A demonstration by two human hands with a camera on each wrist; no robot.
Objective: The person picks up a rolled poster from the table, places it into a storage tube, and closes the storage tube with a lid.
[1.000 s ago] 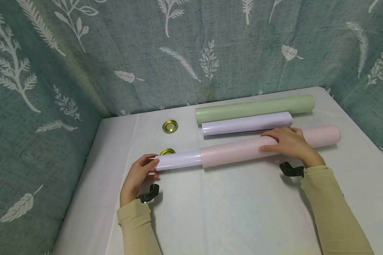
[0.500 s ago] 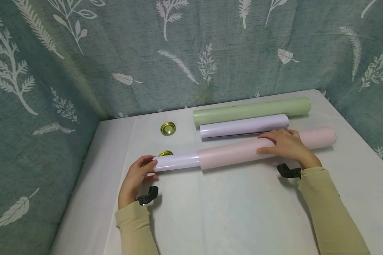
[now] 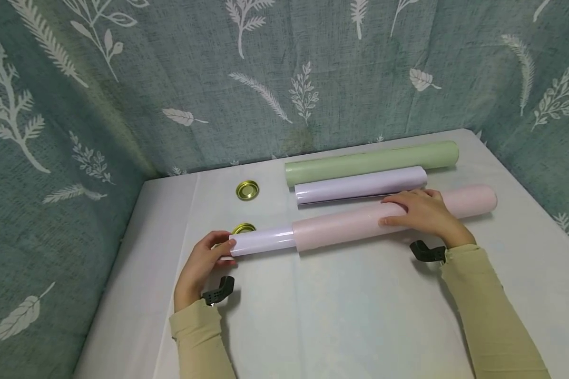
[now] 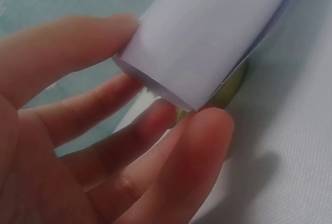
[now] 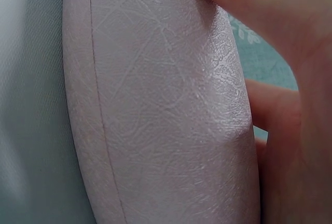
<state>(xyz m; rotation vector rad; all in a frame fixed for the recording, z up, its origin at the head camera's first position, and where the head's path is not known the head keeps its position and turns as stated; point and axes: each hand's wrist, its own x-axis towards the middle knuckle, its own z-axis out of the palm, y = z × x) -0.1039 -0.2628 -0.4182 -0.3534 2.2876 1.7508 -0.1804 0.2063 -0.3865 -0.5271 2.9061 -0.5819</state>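
Pink roll (image 5: 166, 105), seamed (wrist view only)

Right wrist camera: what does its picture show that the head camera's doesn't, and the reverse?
Only the right wrist view shows the thin line and fine creases on the pink roll. Only the head view shows the left hand, the lilac roll jutting from the pink one, a second lilac roll, green roll and two gold discs. Both show the pink roll, right hand and patterned fabric.
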